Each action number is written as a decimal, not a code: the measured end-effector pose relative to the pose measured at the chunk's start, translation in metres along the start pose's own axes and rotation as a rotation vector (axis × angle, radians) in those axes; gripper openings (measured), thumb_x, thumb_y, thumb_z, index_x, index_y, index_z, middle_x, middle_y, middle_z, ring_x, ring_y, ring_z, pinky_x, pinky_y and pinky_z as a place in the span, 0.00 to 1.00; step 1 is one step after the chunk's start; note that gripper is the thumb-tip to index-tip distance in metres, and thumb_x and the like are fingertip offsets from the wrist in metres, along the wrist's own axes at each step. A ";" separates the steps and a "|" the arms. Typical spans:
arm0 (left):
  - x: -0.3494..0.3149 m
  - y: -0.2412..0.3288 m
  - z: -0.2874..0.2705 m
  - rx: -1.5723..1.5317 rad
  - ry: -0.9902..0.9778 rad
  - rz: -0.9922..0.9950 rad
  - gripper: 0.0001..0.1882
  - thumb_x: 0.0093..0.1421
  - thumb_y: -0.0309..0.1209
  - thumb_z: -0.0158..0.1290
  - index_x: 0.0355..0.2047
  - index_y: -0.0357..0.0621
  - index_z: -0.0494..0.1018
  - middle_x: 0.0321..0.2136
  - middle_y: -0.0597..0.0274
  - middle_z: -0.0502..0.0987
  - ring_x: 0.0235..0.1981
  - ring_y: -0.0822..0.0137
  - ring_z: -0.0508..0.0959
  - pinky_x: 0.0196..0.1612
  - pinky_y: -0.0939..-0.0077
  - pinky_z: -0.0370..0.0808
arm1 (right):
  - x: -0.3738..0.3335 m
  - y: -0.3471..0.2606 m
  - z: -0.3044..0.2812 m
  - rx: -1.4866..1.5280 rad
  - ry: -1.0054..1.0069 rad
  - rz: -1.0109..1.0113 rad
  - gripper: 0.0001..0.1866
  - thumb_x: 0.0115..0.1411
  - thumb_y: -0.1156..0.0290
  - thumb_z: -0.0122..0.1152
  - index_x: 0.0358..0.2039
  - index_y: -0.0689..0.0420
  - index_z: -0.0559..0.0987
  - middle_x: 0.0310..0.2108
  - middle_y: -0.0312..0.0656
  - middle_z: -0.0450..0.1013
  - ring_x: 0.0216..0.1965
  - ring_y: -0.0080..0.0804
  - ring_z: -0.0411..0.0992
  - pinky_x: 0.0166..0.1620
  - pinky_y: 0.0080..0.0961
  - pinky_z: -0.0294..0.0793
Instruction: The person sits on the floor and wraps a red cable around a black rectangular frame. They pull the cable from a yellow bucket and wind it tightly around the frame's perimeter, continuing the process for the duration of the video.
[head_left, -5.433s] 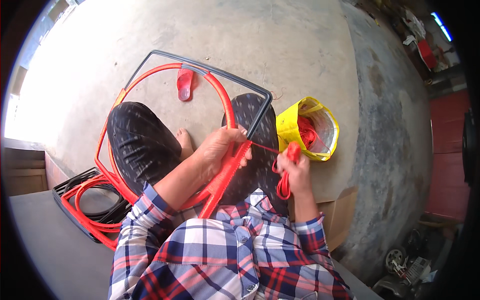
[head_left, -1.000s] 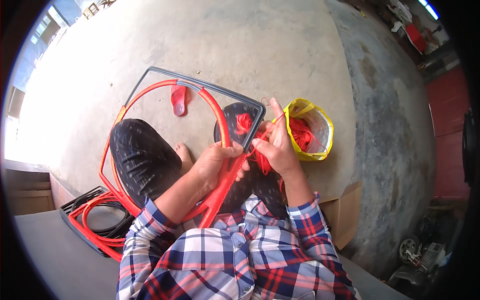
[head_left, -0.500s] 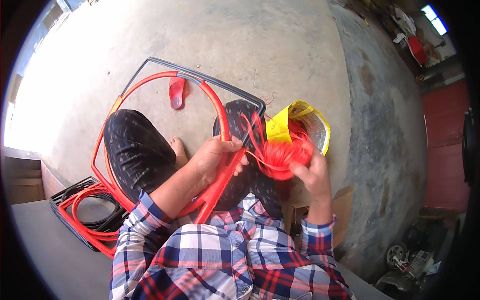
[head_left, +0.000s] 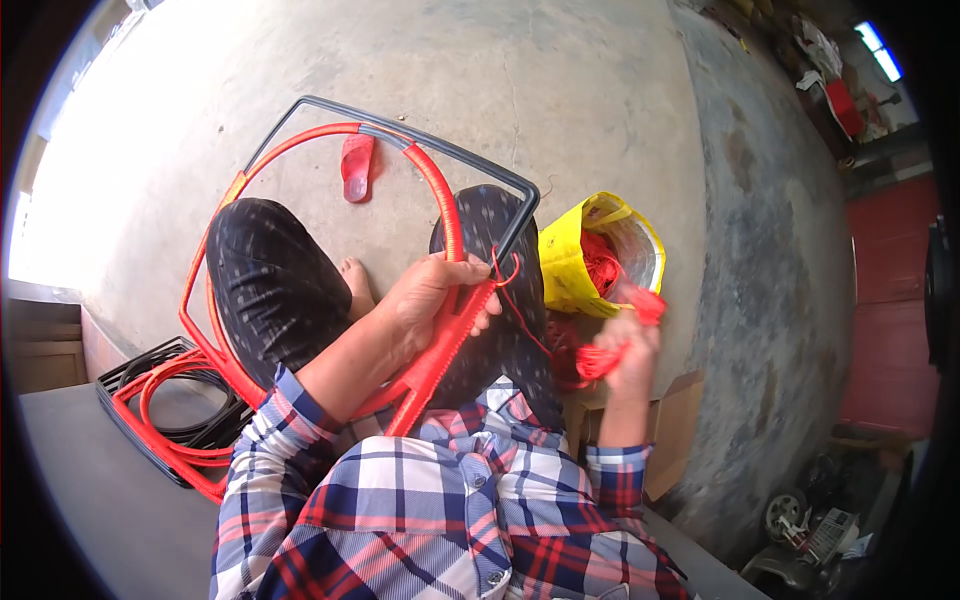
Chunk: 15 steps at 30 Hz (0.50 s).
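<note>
A black metal frame (head_left: 430, 148) with a red-wrapped hoop (head_left: 444, 205) lies across my lap. My left hand (head_left: 428, 298) grips the wrapped band where hoop and frame meet, thumb on top. From that spot a thin red cord (head_left: 522, 318) runs down and right towards a bundle of red cord (head_left: 601, 361). My right hand (head_left: 630, 352) is closed around the bundle, slightly smeared by motion, beside a yellow bag (head_left: 566, 262). More red cord (head_left: 600, 262) lies inside the bag's open mouth.
At my left, more black frames with red hoops (head_left: 165, 425) rest on a grey surface (head_left: 90, 500). A red slipper (head_left: 357, 168) lies on the concrete floor ahead. An open cardboard box (head_left: 676, 430) stands below my right forearm. Wheeled equipment (head_left: 800, 520) is at the lower right.
My right hand has swung slightly down with the cord bundle, which has turned from a wide skein near the frame to a tighter bunch. My left hand keeps its grip.
</note>
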<state>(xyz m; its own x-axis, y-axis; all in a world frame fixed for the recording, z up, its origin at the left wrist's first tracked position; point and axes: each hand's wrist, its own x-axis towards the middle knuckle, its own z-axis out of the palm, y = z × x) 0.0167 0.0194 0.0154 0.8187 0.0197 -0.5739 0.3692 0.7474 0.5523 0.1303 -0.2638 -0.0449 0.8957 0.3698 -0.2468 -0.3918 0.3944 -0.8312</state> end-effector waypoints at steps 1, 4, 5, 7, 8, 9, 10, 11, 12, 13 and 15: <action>-0.001 0.000 0.001 -0.006 -0.007 -0.003 0.06 0.64 0.29 0.48 0.32 0.40 0.70 0.23 0.49 0.79 0.18 0.60 0.78 0.24 0.70 0.78 | -0.005 0.000 0.038 -0.111 -0.099 0.027 0.25 0.64 0.73 0.55 0.61 0.60 0.67 0.19 0.27 0.57 0.17 0.15 0.57 0.21 0.17 0.60; -0.002 -0.001 0.004 -0.019 0.010 -0.002 0.06 0.63 0.30 0.50 0.33 0.40 0.71 0.22 0.49 0.79 0.18 0.60 0.78 0.23 0.71 0.78 | -0.012 0.012 0.091 -0.488 -0.378 0.151 0.13 0.64 0.70 0.58 0.49 0.59 0.74 0.18 0.29 0.66 0.18 0.16 0.62 0.22 0.18 0.62; -0.003 0.000 0.003 -0.029 0.013 -0.008 0.07 0.63 0.31 0.50 0.33 0.40 0.71 0.22 0.49 0.79 0.18 0.60 0.78 0.23 0.71 0.78 | -0.013 0.013 0.094 -0.691 -0.454 0.170 0.08 0.64 0.70 0.59 0.41 0.58 0.78 0.17 0.29 0.66 0.18 0.15 0.62 0.22 0.18 0.62; -0.003 -0.001 0.002 -0.057 0.019 -0.016 0.07 0.63 0.32 0.51 0.34 0.40 0.72 0.22 0.49 0.79 0.18 0.60 0.78 0.23 0.71 0.78 | -0.019 0.015 0.084 -0.588 -0.370 0.143 0.06 0.64 0.69 0.60 0.31 0.56 0.76 0.16 0.28 0.66 0.17 0.15 0.62 0.22 0.19 0.61; -0.004 0.001 0.001 -0.067 0.033 -0.036 0.07 0.63 0.32 0.51 0.34 0.40 0.71 0.22 0.49 0.79 0.18 0.60 0.78 0.23 0.71 0.78 | -0.023 0.015 0.078 -0.540 -0.329 0.130 0.09 0.63 0.69 0.61 0.26 0.56 0.75 0.15 0.28 0.66 0.17 0.15 0.62 0.22 0.19 0.60; -0.005 0.006 0.001 -0.077 0.048 -0.056 0.07 0.62 0.32 0.50 0.34 0.41 0.71 0.22 0.49 0.78 0.18 0.59 0.78 0.23 0.71 0.78 | -0.027 0.016 0.072 -0.540 -0.343 0.099 0.10 0.63 0.69 0.61 0.25 0.56 0.75 0.15 0.28 0.66 0.17 0.16 0.62 0.22 0.19 0.60; -0.005 0.007 0.001 -0.088 0.058 -0.081 0.07 0.62 0.32 0.50 0.34 0.41 0.71 0.22 0.49 0.78 0.18 0.59 0.78 0.23 0.71 0.78 | -0.031 0.017 0.067 -0.544 -0.352 0.068 0.11 0.63 0.69 0.61 0.24 0.55 0.74 0.15 0.28 0.66 0.17 0.16 0.62 0.22 0.19 0.59; -0.003 0.004 -0.001 -0.083 0.057 -0.057 0.06 0.62 0.31 0.50 0.34 0.41 0.70 0.22 0.49 0.78 0.18 0.59 0.78 0.22 0.70 0.78 | -0.035 0.018 0.061 -0.547 -0.361 0.038 0.12 0.62 0.69 0.61 0.23 0.55 0.73 0.15 0.28 0.66 0.17 0.16 0.62 0.22 0.20 0.59; 0.001 0.000 -0.005 -0.078 0.057 -0.033 0.06 0.62 0.31 0.49 0.35 0.41 0.70 0.22 0.49 0.78 0.17 0.58 0.77 0.22 0.70 0.77 | -0.035 0.020 0.054 -0.604 -0.432 0.003 0.11 0.62 0.70 0.61 0.23 0.55 0.73 0.15 0.28 0.65 0.16 0.17 0.62 0.22 0.20 0.59; 0.003 -0.002 -0.006 -0.066 0.058 -0.008 0.06 0.61 0.30 0.49 0.35 0.41 0.70 0.22 0.49 0.78 0.17 0.58 0.77 0.22 0.70 0.77 | -0.034 0.021 0.052 -0.521 -0.372 0.029 0.11 0.62 0.71 0.60 0.22 0.55 0.73 0.15 0.29 0.65 0.17 0.17 0.62 0.22 0.20 0.59; 0.002 -0.003 -0.005 -0.036 0.044 -0.002 0.05 0.60 0.29 0.48 0.35 0.41 0.68 0.22 0.49 0.78 0.18 0.58 0.77 0.23 0.69 0.78 | -0.030 0.021 0.050 -0.356 -0.252 0.080 0.11 0.61 0.73 0.60 0.21 0.55 0.73 0.15 0.29 0.65 0.17 0.17 0.63 0.23 0.19 0.60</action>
<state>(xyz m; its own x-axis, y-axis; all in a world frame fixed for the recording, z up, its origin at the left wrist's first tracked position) 0.0155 0.0204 0.0095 0.7975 0.0464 -0.6015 0.3542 0.7711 0.5291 0.0844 -0.2249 -0.0302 0.7693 0.5981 -0.2247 -0.3214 0.0583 -0.9452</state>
